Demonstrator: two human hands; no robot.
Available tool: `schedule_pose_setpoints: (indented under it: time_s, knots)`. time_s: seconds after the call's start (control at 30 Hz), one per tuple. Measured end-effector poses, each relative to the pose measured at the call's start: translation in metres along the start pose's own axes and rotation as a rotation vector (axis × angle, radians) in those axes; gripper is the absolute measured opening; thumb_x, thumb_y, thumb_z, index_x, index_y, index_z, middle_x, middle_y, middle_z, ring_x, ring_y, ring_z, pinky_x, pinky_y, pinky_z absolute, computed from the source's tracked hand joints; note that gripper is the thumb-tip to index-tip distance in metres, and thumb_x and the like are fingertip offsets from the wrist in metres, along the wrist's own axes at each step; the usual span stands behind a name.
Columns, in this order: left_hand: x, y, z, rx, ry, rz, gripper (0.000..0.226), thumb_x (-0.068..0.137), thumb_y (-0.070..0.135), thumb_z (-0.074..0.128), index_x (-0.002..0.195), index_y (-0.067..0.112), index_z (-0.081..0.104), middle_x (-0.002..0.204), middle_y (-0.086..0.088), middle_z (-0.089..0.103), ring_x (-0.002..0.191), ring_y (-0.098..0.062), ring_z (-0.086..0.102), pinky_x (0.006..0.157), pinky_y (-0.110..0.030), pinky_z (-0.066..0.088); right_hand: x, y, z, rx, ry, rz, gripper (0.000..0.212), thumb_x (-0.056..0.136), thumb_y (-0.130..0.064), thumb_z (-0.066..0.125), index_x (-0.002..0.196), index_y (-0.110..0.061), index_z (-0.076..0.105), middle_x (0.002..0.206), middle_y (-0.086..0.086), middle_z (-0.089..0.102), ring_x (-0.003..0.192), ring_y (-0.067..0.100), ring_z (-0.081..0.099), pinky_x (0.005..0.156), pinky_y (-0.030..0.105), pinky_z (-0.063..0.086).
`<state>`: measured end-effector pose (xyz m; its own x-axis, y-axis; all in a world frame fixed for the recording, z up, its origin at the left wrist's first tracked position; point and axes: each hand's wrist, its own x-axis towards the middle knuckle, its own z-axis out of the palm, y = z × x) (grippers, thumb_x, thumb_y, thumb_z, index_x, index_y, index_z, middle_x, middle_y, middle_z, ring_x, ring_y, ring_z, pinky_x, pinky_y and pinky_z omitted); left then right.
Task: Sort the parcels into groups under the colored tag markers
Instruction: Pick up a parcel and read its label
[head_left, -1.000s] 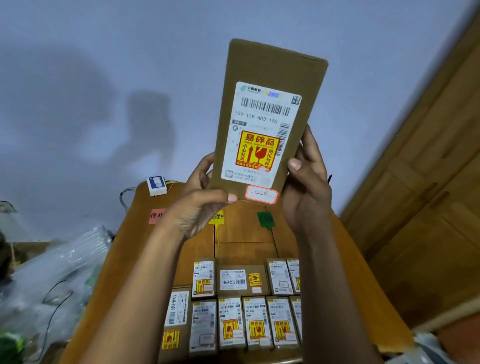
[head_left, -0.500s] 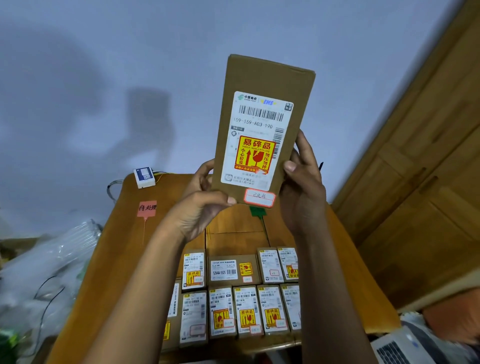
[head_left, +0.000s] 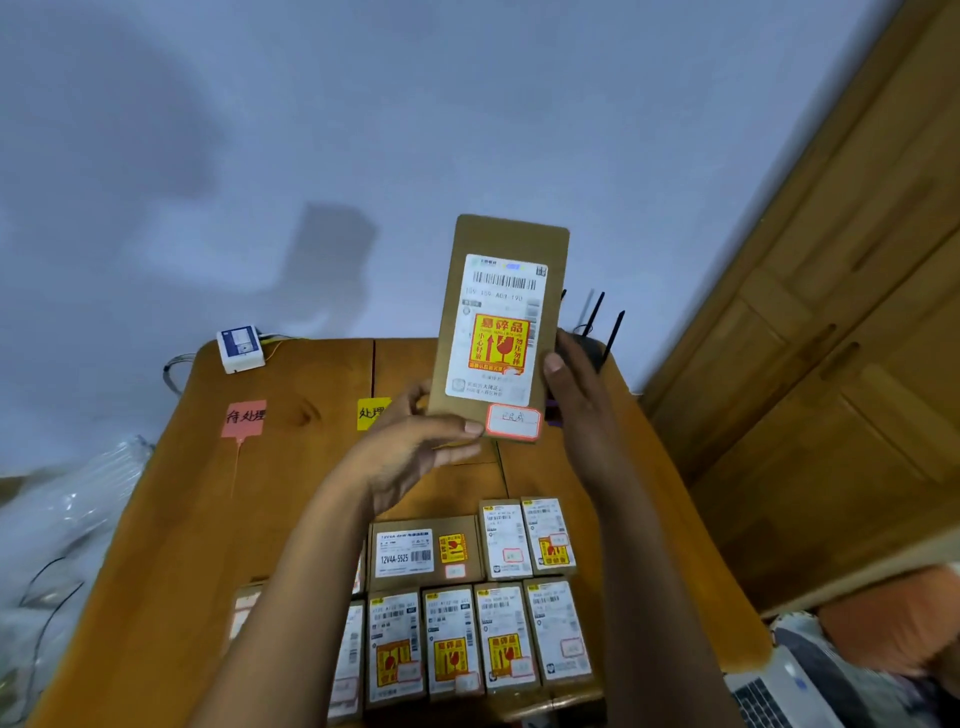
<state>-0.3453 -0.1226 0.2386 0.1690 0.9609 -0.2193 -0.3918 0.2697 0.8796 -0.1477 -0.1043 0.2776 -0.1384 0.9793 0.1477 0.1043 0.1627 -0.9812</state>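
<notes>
Fingers of the left hand curl around the bottom edge of a flat, rectangular brown cardboard parcel, thumb pressed on its front face, while the right hand clamps the parcel's right edge, thumb in front. Both hands hold it upright above the far part of a smooth wooden table. It carries a glossy white shipping label with a barcode, a yellow-and-red fragile sticker and a small red-bordered tag. Pink marker and yellow marker lie flat on the table; more labelled parcels sit in rows nearer the person.
</notes>
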Motion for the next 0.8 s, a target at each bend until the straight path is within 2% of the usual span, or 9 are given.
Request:
schedule_pose_setpoints:
  time_s: [0.07, 0.13, 0.27, 0.37, 0.47, 0.53, 0.6, 0.67, 0.8]
  knots:
    - [0.017, -0.014, 0.009, -0.015, 0.005, -0.052, 0.094, 0.058, 0.001, 0.085, 0.138, 0.007, 0.038, 0.123, -0.018, 0.069, 0.113, -0.036, 0.068, 0.100, -0.053, 0.052, 0.014, 0.016, -0.013, -0.007, 0.012, 0.048, 0.038, 0.105, -0.033, 0.044, 0.143, -0.030, 0.050, 0.114, -0.020, 0.071, 0.103, -0.007, 0.068, 0.072, 0.010, 0.053]
    - [0.039, -0.028, 0.016, -0.017, 0.023, -0.105, 0.084, 0.063, 0.003, 0.084, 0.136, 0.007, 0.041, 0.121, -0.017, 0.071, 0.111, -0.036, 0.069, 0.103, -0.054, 0.049, 0.032, 0.036, -0.027, -0.013, 0.010, 0.080, 0.029, 0.107, -0.031, 0.042, 0.133, -0.032, 0.055, 0.105, -0.024, 0.073, 0.097, -0.009, 0.069, 0.070, 0.009, 0.053]
    - [0.089, -0.062, 0.028, 0.093, 0.141, -0.151, 0.073, 0.072, 0.014, 0.087, 0.132, 0.013, 0.046, 0.120, -0.005, 0.071, 0.111, -0.025, 0.069, 0.101, -0.048, 0.053, 0.070, 0.098, -0.050, -0.026, 0.035, 0.219, 0.033, 0.105, -0.038, 0.042, 0.130, -0.028, 0.061, 0.114, -0.010, 0.074, 0.097, 0.000, 0.072, 0.070, 0.016, 0.055]
    - [0.143, -0.092, 0.042, 0.304, 0.142, -0.207, 0.063, 0.075, 0.038, 0.084, 0.125, 0.028, 0.047, 0.120, 0.009, 0.064, 0.113, -0.012, 0.061, 0.101, -0.041, 0.052, 0.101, 0.165, -0.063, 0.006, 0.083, 0.384, 0.024, 0.104, -0.036, 0.050, 0.126, -0.033, 0.060, 0.119, 0.000, 0.073, 0.097, 0.014, 0.075, 0.078, 0.030, 0.059]
    - [0.216, -0.156, 0.040, 0.423, 0.185, -0.220, 0.087, 0.058, 0.069, 0.084, 0.132, 0.034, 0.051, 0.130, 0.007, 0.062, 0.125, -0.019, 0.057, 0.106, -0.048, 0.048, 0.131, 0.236, -0.074, 0.003, 0.178, 0.493, 0.028, 0.105, -0.034, 0.049, 0.129, -0.027, 0.059, 0.121, 0.006, 0.072, 0.098, 0.017, 0.073, 0.075, 0.028, 0.058]
    - [0.245, -0.179, 0.045, 0.423, 0.240, -0.255, 0.081, 0.068, 0.058, 0.081, 0.136, 0.032, 0.048, 0.134, 0.005, 0.060, 0.125, -0.019, 0.057, 0.104, -0.045, 0.049, 0.148, 0.276, -0.080, 0.004, 0.201, 0.575, 0.037, 0.104, -0.041, 0.049, 0.137, -0.026, 0.057, 0.121, 0.004, 0.072, 0.099, 0.016, 0.073, 0.074, 0.028, 0.058]
    - [0.272, -0.195, 0.050, 0.407, 0.271, -0.289, 0.064, 0.081, 0.043, 0.077, 0.136, 0.025, 0.049, 0.130, 0.009, 0.061, 0.118, -0.013, 0.058, 0.096, -0.033, 0.050, 0.167, 0.314, -0.088, -0.040, 0.166, 0.618, 0.042, 0.102, -0.048, 0.049, 0.138, -0.028, 0.055, 0.121, 0.002, 0.072, 0.100, 0.017, 0.073, 0.081, 0.037, 0.062]
    - [0.299, -0.216, 0.045, 0.407, 0.282, -0.325, 0.060, 0.084, 0.040, 0.076, 0.135, 0.023, 0.050, 0.130, 0.008, 0.062, 0.117, -0.013, 0.059, 0.089, -0.027, 0.051, 0.184, 0.344, -0.096, -0.090, 0.124, 0.632, 0.043, 0.102, -0.049, 0.049, 0.137, -0.026, 0.056, 0.118, 0.000, 0.071, 0.100, 0.016, 0.073, 0.083, 0.039, 0.063]
    - [0.334, -0.248, 0.033, 0.468, 0.326, -0.344, 0.062, 0.086, 0.039, 0.073, 0.139, 0.018, 0.047, 0.131, 0.007, 0.062, 0.113, -0.009, 0.060, 0.075, -0.015, 0.049, 0.209, 0.389, -0.104, -0.142, 0.095, 0.639, 0.038, 0.103, -0.046, 0.049, 0.131, -0.023, 0.059, 0.111, -0.001, 0.072, 0.096, 0.015, 0.072, 0.078, 0.033, 0.062]
